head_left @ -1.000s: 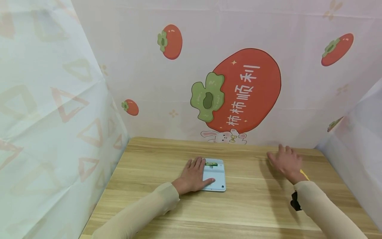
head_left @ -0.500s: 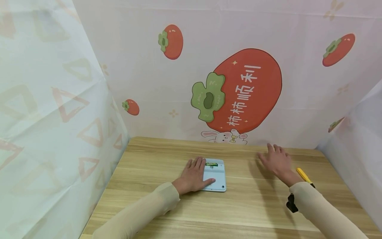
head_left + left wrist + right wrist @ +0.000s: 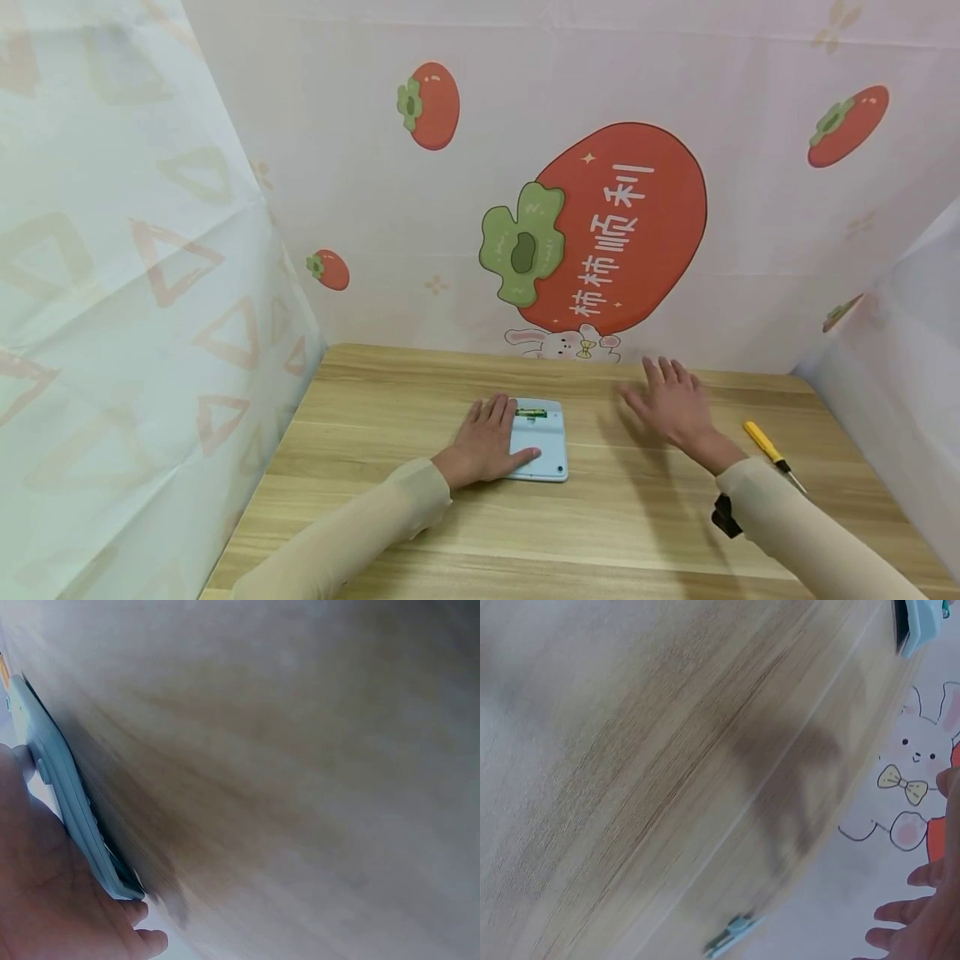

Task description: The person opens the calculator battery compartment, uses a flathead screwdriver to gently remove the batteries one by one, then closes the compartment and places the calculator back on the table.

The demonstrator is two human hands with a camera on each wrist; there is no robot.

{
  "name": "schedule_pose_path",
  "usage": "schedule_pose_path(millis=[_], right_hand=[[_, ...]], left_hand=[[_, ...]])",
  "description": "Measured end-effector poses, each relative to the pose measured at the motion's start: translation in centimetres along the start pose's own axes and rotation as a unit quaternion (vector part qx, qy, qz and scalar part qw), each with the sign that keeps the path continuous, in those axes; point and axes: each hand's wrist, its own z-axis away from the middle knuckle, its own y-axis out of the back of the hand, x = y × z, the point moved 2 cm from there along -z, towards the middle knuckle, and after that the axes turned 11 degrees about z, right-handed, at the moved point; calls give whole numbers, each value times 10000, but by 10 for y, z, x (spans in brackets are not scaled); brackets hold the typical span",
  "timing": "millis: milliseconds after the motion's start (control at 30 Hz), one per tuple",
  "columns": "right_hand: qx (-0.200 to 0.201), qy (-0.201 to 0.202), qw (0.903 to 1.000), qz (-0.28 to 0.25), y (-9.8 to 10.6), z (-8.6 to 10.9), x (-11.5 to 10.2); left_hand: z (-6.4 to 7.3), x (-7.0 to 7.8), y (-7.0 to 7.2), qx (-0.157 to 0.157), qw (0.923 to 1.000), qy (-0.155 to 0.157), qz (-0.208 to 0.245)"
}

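Pale blue, hard-looking plastic forms the flat device point(image 3: 549, 451) that we see lying on the worktop point(image 3: 600, 537), roughly midway between its left and right edges and towards the far edge. A green battery point(image 3: 532, 412) sits in an uncovered slot near the device's far end. We see the left hand point(image 3: 480, 443) spread over the device's left part, fingers extended and thumb laid across the upper face; it rests on the case without being wrapped round it. The right hand point(image 3: 675, 410) has its fingers spread and holds nothing, between the device and a yellow-handled screwdriver point(image 3: 772, 452) that lies nearer the worktop's right edge. The right wrist view also gives us a small light-blue piece point(image 3: 733, 935) by the far edge, perhaps a cover. We judge the device light and stiff, its smooth shell liable to slide on the wood unless steadied. We would take hold by the long side edges, thumb and fingers opposed, well clear of the slot, because a loose battery could roll out if the case tipped. The little piece looks thin and snappable, so we would pinch it by its rim.
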Motion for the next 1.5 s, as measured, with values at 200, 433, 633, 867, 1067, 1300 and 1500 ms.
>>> schedule_pose_path(millis=[200, 433, 633, 867, 1067, 1300, 1500], right_hand=[[73, 158, 9998, -90, 2, 0, -14], [19, 316, 9995, -92, 2, 0, -27], [-30, 493, 9987, -142, 6, 0, -41], [-55, 764, 9970, -51, 11, -1, -57], [75, 948, 9954, -142, 12, -1, -69], [125, 1097, 9937, -176, 16, -2, -84], [-3, 1193, 9926, -232, 20, -3, -96]], left_hand=[[-1, -1, -2, 51, 10000, -41, -7], [-2, 0, 0, -6, 10000, -30, 17], [-1, -1, 0, -6, 9999, -54, 108], [0, -2, -1, 22, 9998, -72, 186], [0, -1, 0, 13, 9999, -53, 118], [1, 1, 4, -31, 10000, -35, 75], [0, 1, 4, -70, 10000, -28, 20]])
